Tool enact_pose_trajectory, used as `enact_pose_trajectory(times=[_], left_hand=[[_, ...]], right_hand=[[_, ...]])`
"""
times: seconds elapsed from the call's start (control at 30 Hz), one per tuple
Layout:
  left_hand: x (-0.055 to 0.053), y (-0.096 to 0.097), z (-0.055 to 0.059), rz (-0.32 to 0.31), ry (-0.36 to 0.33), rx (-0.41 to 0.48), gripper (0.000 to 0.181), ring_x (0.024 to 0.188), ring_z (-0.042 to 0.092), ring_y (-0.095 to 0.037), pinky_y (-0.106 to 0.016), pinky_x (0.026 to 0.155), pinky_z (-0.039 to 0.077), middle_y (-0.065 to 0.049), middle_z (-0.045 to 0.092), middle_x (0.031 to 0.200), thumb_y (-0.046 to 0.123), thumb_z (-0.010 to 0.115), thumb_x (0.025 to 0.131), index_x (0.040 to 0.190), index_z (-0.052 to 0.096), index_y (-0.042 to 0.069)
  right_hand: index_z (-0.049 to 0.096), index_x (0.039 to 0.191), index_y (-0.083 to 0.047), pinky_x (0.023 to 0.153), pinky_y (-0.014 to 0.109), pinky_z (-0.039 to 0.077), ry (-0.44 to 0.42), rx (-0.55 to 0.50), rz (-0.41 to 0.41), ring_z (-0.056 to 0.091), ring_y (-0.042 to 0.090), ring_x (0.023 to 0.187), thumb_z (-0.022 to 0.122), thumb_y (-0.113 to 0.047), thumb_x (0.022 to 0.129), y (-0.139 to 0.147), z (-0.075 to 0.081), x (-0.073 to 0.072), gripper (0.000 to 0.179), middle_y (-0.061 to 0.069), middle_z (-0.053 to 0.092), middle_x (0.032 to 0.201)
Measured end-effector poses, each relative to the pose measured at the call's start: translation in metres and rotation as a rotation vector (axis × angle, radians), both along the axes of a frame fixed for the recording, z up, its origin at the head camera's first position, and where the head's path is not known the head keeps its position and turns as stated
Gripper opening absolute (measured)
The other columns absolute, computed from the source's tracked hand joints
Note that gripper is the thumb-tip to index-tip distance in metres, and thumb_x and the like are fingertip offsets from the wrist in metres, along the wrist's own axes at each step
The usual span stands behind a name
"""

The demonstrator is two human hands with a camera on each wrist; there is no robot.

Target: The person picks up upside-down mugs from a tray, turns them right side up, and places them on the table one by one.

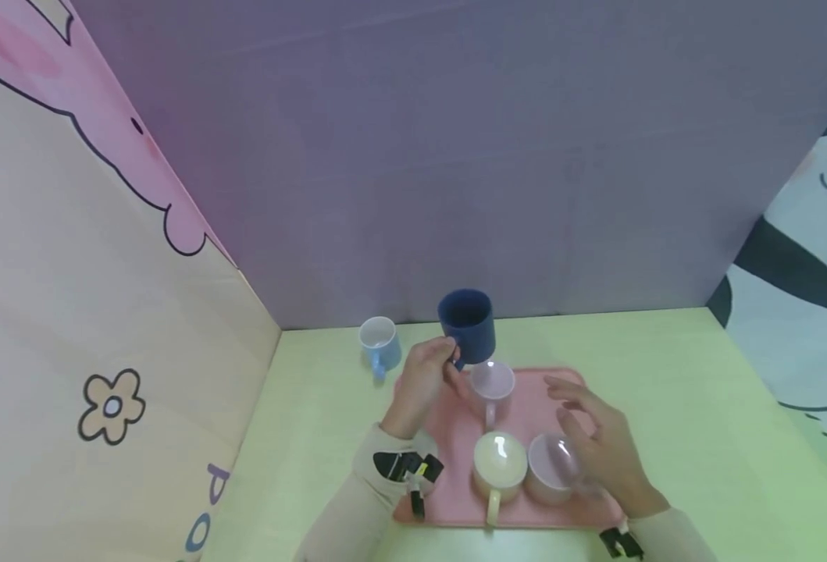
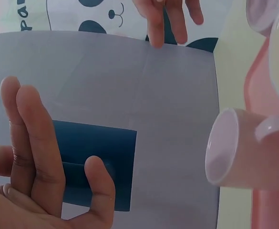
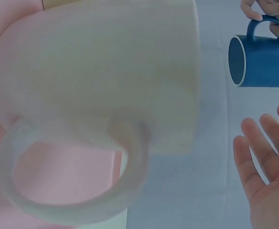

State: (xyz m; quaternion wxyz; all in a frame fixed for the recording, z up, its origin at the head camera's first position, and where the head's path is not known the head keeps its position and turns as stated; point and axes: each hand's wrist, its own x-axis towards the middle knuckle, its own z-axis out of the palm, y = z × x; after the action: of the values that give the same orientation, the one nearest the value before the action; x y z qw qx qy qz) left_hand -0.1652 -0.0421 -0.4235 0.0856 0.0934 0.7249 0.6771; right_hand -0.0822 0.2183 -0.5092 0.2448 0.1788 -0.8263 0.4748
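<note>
My left hand (image 1: 420, 382) holds a dark blue mug (image 1: 480, 343) by its handle, raised above the back of a pink tray (image 1: 448, 445). In the right wrist view, fingers loop through the handle of that blue mug (image 3: 268, 67). My right hand (image 1: 603, 441) hovers over the tray's right side, its fingers spread loosely and holding nothing. Nearest to it is a pale pink mug (image 1: 550, 492). Left of that stands a cream mug (image 1: 490, 484). Another pale pink mug (image 1: 493, 402) stands farther back on the tray, just below the blue one.
A light blue mug (image 1: 389, 355) stands on the pale green table (image 1: 315, 437), left of the tray's far corner. A grey-purple panel (image 1: 455, 195) rises at the back. Side walls carry cartoon prints, with a flower (image 1: 112, 406) on the left one.
</note>
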Motion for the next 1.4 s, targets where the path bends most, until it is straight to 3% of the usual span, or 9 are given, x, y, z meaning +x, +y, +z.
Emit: enact_pose_trajectory(times=[0.23,0.63,0.73,0.9,1.03,1.07,1.2,1.4], left_hand=[[-0.013,-0.002,-0.007,0.052,0.016,-0.048,0.035,0.056,0.067,-0.017,-0.033,0.095,0.047,0.003,0.058,0.049,0.023,0.041,0.11,0.093,0.058,-0.003],[-0.039,-0.012,-0.028,0.122,-0.04,-0.024,0.035,0.048,0.064,-0.011,-0.022,0.078,0.051,0.005,0.057,0.044,0.021,0.041,0.109,0.091,0.056,-0.005],[-0.046,-0.016,-0.033,0.133,-0.033,-0.055,0.035,0.05,0.064,-0.012,-0.022,0.076,0.049,0.005,0.058,0.045,0.022,0.041,0.109,0.092,0.057,-0.004],[-0.055,-0.023,-0.041,0.143,-0.032,-0.086,0.036,0.051,0.066,-0.012,-0.022,0.073,0.05,0.004,0.059,0.045,0.019,0.041,0.109,0.093,0.056,-0.008],[-0.063,-0.029,-0.051,0.158,-0.047,-0.101,0.037,0.055,0.07,-0.018,-0.025,0.077,0.053,0.0,0.062,0.048,0.019,0.042,0.108,0.095,0.057,-0.012],[-0.067,-0.031,-0.058,0.161,-0.047,-0.109,0.037,0.055,0.07,-0.018,-0.025,0.077,0.053,0.002,0.062,0.048,0.021,0.042,0.108,0.094,0.058,-0.011],[-0.075,-0.038,-0.069,0.149,-0.067,-0.12,0.038,0.056,0.071,-0.016,-0.025,0.077,0.053,0.001,0.064,0.049,0.021,0.041,0.108,0.092,0.058,-0.008],[-0.086,-0.046,-0.072,0.122,-0.097,-0.076,0.039,0.053,0.07,-0.014,-0.025,0.066,0.055,0.001,0.064,0.048,0.022,0.039,0.107,0.089,0.055,-0.009]], right_hand=[[0.068,0.12,-0.001,0.096,0.008,0.047,-0.018,-0.009,-0.021,0.059,-0.01,0.118,0.06,0.017,0.088,0.005,-0.002,0.002,0.038,0.019,0.067,0.133],[0.068,0.121,-0.001,0.093,0.008,0.048,-0.057,0.008,-0.047,0.062,-0.008,0.11,0.058,0.016,0.088,0.007,-0.004,0.01,0.038,0.014,0.069,0.132],[0.068,0.121,-0.004,0.093,0.008,0.048,-0.066,0.012,-0.052,0.064,-0.006,0.108,0.058,0.015,0.088,0.008,-0.005,0.011,0.039,0.012,0.069,0.133],[0.069,0.122,-0.006,0.092,0.012,0.052,-0.063,0.019,-0.055,0.064,-0.005,0.108,0.057,0.014,0.09,0.008,-0.007,0.012,0.039,0.012,0.068,0.134],[0.068,0.122,-0.006,0.091,0.013,0.052,-0.07,0.021,-0.062,0.063,-0.008,0.11,0.057,0.014,0.089,0.008,-0.007,0.013,0.041,0.012,0.068,0.134],[0.068,0.123,-0.006,0.091,0.012,0.051,-0.073,0.022,-0.065,0.062,-0.008,0.109,0.057,0.014,0.089,0.009,-0.006,0.014,0.041,0.012,0.068,0.134],[0.068,0.122,-0.006,0.091,0.013,0.051,-0.072,0.027,-0.076,0.062,-0.007,0.109,0.057,0.014,0.089,0.01,-0.004,0.014,0.041,0.012,0.069,0.133],[0.07,0.119,-0.003,0.091,0.012,0.051,-0.035,0.023,-0.073,0.061,-0.01,0.11,0.058,0.016,0.088,0.013,-0.001,0.015,0.038,0.017,0.069,0.13]])
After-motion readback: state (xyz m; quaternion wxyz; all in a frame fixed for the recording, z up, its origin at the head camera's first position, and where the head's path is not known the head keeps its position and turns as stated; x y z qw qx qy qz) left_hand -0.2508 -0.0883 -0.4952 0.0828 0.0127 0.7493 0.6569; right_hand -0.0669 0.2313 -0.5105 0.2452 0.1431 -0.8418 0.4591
